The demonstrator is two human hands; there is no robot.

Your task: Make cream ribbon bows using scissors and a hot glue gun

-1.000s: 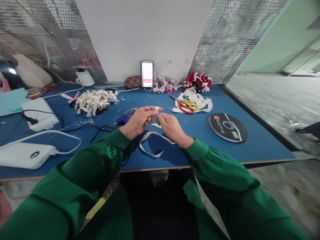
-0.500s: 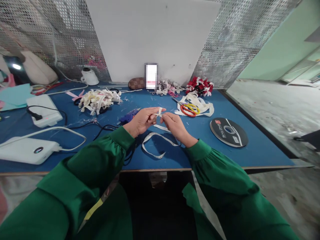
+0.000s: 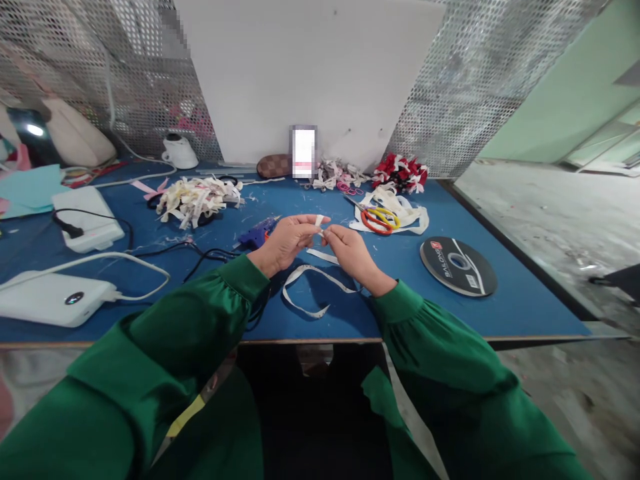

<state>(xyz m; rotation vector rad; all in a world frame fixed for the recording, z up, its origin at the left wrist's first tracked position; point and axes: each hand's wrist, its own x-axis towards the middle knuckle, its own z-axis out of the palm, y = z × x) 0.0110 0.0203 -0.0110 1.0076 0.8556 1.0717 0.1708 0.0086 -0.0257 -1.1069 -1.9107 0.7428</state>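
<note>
My left hand [image 3: 287,241] and my right hand [image 3: 351,255] meet over the middle of the blue table. Between them is a short white ribbon [image 3: 319,221], pinched by the fingertips of both; part of it is hidden behind the fingers. A longer white ribbon [image 3: 300,308] lies curled on the table just below my hands, with one end running under my right hand. Beside my left hand rests a blue glue gun [image 3: 257,233], partly covered by that hand.
Orange and yellow scissors [image 3: 379,220] lie on cream ribbon to the right. A black spool [image 3: 457,265] lies flat further right. A heap of pale bows [image 3: 193,202], a white power bank [image 3: 60,300] and cables are on the left. A lit phone [image 3: 303,152] stands at the back.
The fingers of my left hand have closed over the middle of the short ribbon, so less of its bow-like shape shows. Both hands stay in nearly the same place.
</note>
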